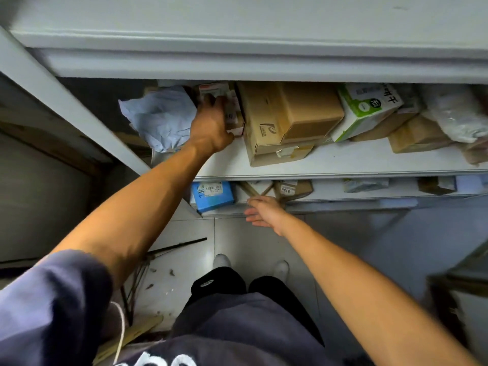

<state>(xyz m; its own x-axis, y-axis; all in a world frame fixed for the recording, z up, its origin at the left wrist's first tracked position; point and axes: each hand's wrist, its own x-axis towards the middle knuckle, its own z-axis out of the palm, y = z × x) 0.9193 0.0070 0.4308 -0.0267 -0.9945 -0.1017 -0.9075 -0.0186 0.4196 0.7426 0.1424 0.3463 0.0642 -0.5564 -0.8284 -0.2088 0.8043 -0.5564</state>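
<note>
Left hand [211,125] inside shelf [343,159], fingers curled round box [233,116]; box sat between blue bag [161,117] and carton [277,120]; right hand [264,212] hung relaxed, fingers loose, holding nothing.

Parcel [233,116] on shelf [343,159], bag [161,117] just left of it, carton [290,114] touching its right

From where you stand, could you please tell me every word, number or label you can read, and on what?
"干", probably: large dark character on the green-and-white carton.
Perhaps "0180", uncertain: label on the brown parcel on the lower shelf.
Too blurred to read: labels on the small parcel gripped by the left hand, the label on the blue box, the logo on the cardboard box, the white lettering on the sweatshirt.
</note>
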